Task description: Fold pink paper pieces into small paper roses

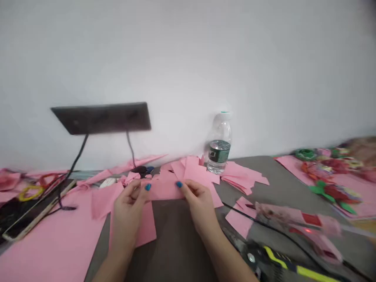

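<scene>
Bottle: water bottle [219, 150], upright, partly filled; landmark.
Strip: pink paper strip [164, 190], nearer the wearer than the bottle and left of it, stretched flat between both hands.
Left pinch: left hand [127, 213] grips the strip's left end, thumb uppermost.
Right pinch: right hand [203, 207] grips the other end, same way.
Right of bottle, nearer: black cord [266, 225]; red-lit pink tool [311, 231], blurred, perhaps a glue gun.
Paper risk: uneven pull could crease or tear the strip; a loosened thumb could drop it.
Side risk: right forearm could snag the cord; a knocked bottle could wet paper scraps [194, 170] at its foot if uncapped.
</scene>
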`<state>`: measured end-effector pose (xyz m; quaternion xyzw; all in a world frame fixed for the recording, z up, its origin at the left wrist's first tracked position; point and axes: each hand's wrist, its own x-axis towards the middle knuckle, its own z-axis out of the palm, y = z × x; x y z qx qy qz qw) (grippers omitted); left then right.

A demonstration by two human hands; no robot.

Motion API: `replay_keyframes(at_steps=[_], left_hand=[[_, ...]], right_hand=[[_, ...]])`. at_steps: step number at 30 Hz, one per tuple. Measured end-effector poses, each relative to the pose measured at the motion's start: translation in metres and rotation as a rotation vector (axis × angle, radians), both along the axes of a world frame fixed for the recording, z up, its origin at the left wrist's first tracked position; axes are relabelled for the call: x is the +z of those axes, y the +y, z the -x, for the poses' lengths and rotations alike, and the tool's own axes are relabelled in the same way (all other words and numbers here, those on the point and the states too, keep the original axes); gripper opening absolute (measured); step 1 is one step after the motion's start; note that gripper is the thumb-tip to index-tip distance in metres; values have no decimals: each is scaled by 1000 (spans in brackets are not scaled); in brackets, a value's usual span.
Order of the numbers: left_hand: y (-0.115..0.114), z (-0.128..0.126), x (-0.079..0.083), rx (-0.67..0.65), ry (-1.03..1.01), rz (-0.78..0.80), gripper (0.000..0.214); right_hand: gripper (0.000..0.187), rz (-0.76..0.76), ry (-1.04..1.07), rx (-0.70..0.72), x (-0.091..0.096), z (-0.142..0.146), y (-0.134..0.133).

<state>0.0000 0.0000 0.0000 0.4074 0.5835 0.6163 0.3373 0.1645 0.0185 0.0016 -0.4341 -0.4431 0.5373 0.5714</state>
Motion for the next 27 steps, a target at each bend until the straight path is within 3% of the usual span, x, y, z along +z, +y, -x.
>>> replay_keyframes(at_steps=[10,18,27], left_hand=[[-3,-5,4,-44,-50,21,34],[-2,-3,-1,-43,66,-2,36],[-6,-4,9,-12,149,15,35]], right_hand=[[42,26,50,-2,-1,2,-1],[39,30,58,7,3,1,-2],[38,16,26,-3,-1,2,-1]])
